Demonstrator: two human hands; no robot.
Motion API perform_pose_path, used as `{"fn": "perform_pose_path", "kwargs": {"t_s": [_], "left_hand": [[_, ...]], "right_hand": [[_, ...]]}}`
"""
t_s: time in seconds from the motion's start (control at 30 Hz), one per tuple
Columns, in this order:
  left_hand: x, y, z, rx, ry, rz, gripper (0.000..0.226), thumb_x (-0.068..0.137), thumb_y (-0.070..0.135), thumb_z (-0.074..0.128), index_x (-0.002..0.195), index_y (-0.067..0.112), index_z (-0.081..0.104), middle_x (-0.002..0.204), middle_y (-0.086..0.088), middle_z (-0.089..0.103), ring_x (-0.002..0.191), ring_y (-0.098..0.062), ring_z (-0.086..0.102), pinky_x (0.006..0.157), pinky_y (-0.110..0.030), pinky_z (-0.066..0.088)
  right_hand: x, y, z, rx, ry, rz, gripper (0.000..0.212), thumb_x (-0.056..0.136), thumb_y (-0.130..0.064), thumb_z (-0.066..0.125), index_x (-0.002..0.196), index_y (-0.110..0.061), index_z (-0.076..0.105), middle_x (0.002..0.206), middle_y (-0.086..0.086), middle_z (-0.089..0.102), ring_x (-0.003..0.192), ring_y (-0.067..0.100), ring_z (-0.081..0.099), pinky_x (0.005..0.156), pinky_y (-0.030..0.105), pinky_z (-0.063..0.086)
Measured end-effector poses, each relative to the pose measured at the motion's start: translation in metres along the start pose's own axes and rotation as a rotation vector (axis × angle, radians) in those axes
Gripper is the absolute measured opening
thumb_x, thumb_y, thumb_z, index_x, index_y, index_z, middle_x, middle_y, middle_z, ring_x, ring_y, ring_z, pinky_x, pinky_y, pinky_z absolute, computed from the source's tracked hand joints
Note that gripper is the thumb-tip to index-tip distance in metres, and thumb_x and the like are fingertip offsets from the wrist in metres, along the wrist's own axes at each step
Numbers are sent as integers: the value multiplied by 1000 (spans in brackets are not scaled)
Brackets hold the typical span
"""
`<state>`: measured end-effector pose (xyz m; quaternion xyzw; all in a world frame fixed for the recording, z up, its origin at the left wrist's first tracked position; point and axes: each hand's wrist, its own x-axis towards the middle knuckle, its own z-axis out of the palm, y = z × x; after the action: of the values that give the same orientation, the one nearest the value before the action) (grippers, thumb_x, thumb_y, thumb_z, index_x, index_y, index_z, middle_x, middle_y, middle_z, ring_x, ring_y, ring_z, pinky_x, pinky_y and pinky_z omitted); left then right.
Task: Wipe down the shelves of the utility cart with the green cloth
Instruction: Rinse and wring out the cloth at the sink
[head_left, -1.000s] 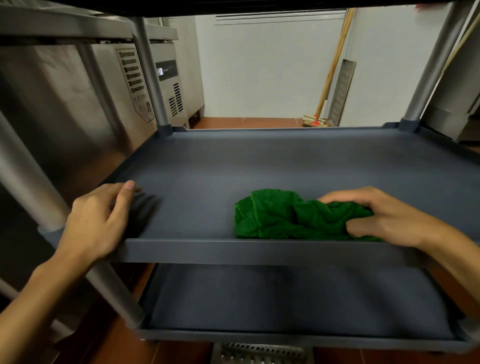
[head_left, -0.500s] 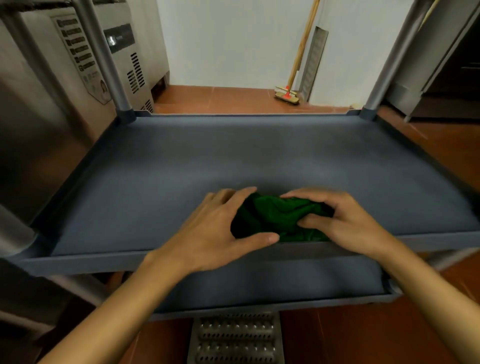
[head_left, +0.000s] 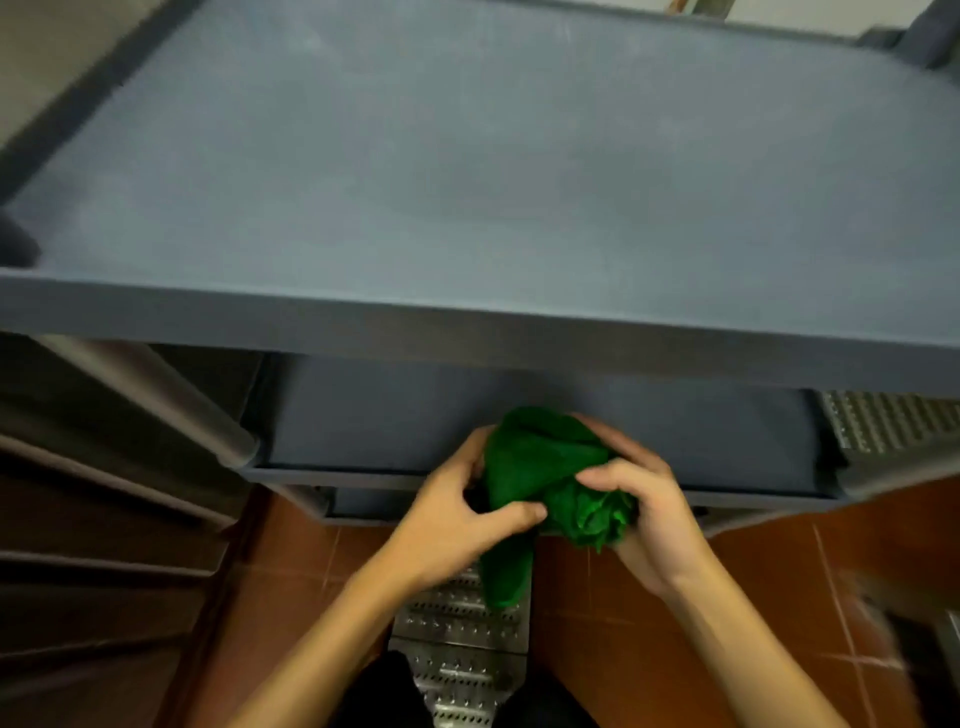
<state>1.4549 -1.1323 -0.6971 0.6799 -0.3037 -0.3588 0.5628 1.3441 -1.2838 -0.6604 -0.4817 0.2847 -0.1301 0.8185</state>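
Note:
I look down on the grey-blue utility cart. Its upper shelf (head_left: 467, 156) fills the top of the view, and a lower shelf (head_left: 389, 415) shows beneath its front rim. The green cloth (head_left: 535, 467) is bunched up in the air in front of the cart, off the shelves, with one end hanging down. My left hand (head_left: 457, 519) grips the cloth's left side, thumb across its front. My right hand (head_left: 649, 509) holds the crumpled right part with curled fingers.
A grey cart post (head_left: 171, 400) runs down at the left. A perforated metal floor drain grate (head_left: 457, 649) lies on the red floor tiles (head_left: 779, 571) below my hands; another grate (head_left: 883, 421) shows at the right. Stainless equipment (head_left: 78, 519) stands at the left.
My view has risen from the middle shelf to above the cart. Both hands have lifted the cloth off the shelf and drawn it toward me, bunching it in the air.

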Motion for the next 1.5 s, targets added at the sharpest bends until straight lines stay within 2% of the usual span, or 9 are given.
{"fn": "perform_pose_path", "kwargs": {"t_s": [0.23,0.43,0.53,0.7,0.83,0.97,1.13,1.3,1.5], "left_hand": [[-64,111,-31,-98,85,-99,50,70,28,85,112,16,60,105,-10,70,99,-29,68,91,-48,53],[-108,210,-56,-128,224,-74,43,74,9,79,113,13,60,99,0,70,91,-11,66,81,-23,50],[-129,250,-65,-155,345,-40,43,76,4,74,117,7,59,101,2,71,95,-9,66,83,-19,49],[-169,302,-80,-186,543,28,43,77,7,73,118,7,58,105,-1,71,101,-14,67,85,-23,51],[-211,335,-91,-183,732,54,46,75,21,74,119,15,59,108,-1,71,106,-18,67,89,-28,53],[-257,358,-91,-161,918,64,43,80,13,69,121,24,59,112,9,72,109,-9,66,89,-20,50],[-320,373,-84,-101,1106,84,44,83,8,67,121,27,57,115,15,70,110,-5,65,89,-16,49],[-384,380,-74,-104,1208,94,54,93,7,65,138,28,43,130,22,57,124,9,51,95,-9,43],[-484,372,-73,-157,1295,120,85,76,-8,51,151,27,30,135,-2,58,128,-22,56,98,-32,49]], "right_hand": [[-73,-80,65,-28,-117,49,57,68,1,57,124,-8,62,125,19,64,116,37,61,96,46,50],[-124,-134,124,-17,-153,77,62,74,-3,57,134,-15,55,130,18,61,120,39,57,100,54,44],[-140,-159,152,-74,-163,47,59,74,-8,64,132,-19,57,129,13,63,120,34,59,100,54,46],[-159,-194,193,-164,-248,-33,73,65,-42,86,130,-23,59,132,6,61,124,26,57,106,51,42],[-180,-212,223,-342,-363,-173,63,77,-23,77,135,-25,54,133,-10,60,128,10,53,101,29,47],[-209,-224,252,-376,-502,-277,65,83,-18,73,142,-25,46,143,-15,51,135,4,43,104,18,41],[-249,-223,311,-384,-761,-276,73,83,-33,74,146,-33,38,147,-17,44,134,2,43,106,32,45],[-292,-204,373,-499,-905,-240,97,58,-65,79,143,-48,35,143,-21,46,130,3,47,104,42,47],[-367,-166,428,-497,-987,-332,82,59,-46,89,131,-38,51,112,-28,61,106,0,61,87,24,53]]}}
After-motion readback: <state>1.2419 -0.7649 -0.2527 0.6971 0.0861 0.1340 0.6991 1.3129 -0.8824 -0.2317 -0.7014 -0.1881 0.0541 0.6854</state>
